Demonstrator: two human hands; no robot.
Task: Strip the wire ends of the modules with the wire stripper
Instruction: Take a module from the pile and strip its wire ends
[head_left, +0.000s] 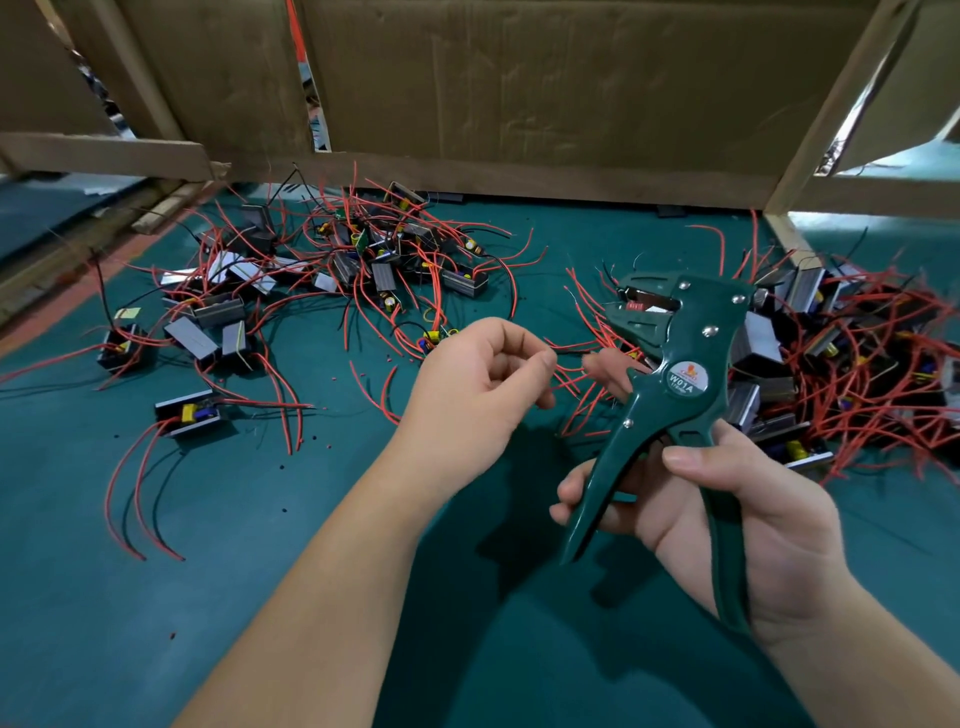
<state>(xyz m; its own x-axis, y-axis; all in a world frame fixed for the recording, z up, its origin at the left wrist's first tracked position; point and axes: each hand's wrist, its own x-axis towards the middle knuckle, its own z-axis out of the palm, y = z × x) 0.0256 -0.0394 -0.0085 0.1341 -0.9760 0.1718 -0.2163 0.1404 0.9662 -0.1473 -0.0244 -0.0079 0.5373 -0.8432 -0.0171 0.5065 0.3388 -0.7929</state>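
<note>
Green mat (260, 597) covers the bench, with cardboard panels (519, 78) standing behind it. Landmark for this entry: the wire stripper (670, 364), held upright right of centre.

Left of the stripper, across the mat: one heap of modules (363, 260) with red and black leads tangled together, plus a single module (192, 413) lying apart, nearer the mat's front edge. Right of the stripper and partly behind it: a second heap (831, 374). Small offcut specks of insulation (283, 466) are scattered on the mat left of the stripper.

Risks, as judged from here:
- Leads cross each other densely, so pulling one could drag neighbouring modules off the heap.
- The stripper's head sits close to several red leads (587, 332); a second lead slipping in would get cut or nicked.
- A lead fed in too deep would lose too much insulation.
- A squeeze with the pinching fingertips near the head could catch skin.

Hands:
- Left hand (483, 384), just left of the stripper's head, curled, thumb and forefinger pinched together on what looks like a thin dark lead (569, 352); too fine to be sure.
- Right hand (737, 514), below the head, wrapped around both handles, which stand apart, not squeezed. A red scrap sits in the head.
</note>
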